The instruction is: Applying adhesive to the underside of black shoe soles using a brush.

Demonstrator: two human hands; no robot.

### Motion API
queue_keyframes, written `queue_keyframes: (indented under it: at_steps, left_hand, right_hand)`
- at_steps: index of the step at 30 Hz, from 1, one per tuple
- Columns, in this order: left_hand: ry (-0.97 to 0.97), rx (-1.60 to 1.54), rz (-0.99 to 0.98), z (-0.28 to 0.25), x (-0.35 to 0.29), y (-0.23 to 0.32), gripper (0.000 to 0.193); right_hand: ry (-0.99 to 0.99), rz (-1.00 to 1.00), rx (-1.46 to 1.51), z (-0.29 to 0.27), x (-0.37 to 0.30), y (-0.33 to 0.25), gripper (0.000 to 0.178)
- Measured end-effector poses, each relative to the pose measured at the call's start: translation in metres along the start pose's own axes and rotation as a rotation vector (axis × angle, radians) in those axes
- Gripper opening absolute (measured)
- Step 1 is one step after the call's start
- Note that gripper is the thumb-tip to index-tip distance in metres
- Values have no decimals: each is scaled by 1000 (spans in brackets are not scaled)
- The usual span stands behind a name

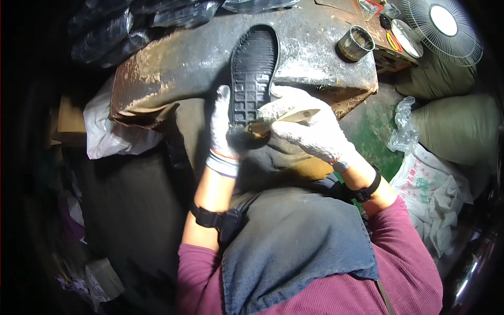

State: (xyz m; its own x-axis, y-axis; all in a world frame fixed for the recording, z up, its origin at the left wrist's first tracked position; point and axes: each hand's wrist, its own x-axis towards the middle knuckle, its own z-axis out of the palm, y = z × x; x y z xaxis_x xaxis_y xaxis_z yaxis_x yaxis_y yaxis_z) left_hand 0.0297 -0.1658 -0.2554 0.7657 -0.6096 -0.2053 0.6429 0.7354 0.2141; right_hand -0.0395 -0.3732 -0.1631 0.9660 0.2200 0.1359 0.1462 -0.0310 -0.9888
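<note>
Gripping a black rubber sole [255, 63], free at twelve o'clock, the white-gloved left hand [221, 122] faces the right hand [319, 129] pinching a half-hidden pale flat tool [298, 116].

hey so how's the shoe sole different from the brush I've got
The shoe sole is black; the brush has a pale handle. The shoe sole looks wider than the brush. The shoe sole points away from you in your left hand; the brush slants sideways in your right hand. Both are hand-held.

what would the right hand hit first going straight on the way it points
The sole, most likely: the right hand points left toward it, though any gap between them is unclear.
</note>
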Motion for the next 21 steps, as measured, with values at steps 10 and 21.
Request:
queue_keyframes:
  at_steps: [10,21]
  left_hand:
    - [250,784,31,55,-17,27,52]
    - [-12,611,-186,41,-25,8,59]
  right_hand:
    - [142,50,-47,-24,4,-14,16]
    - [532,-478,-985,-98,46,14,9]
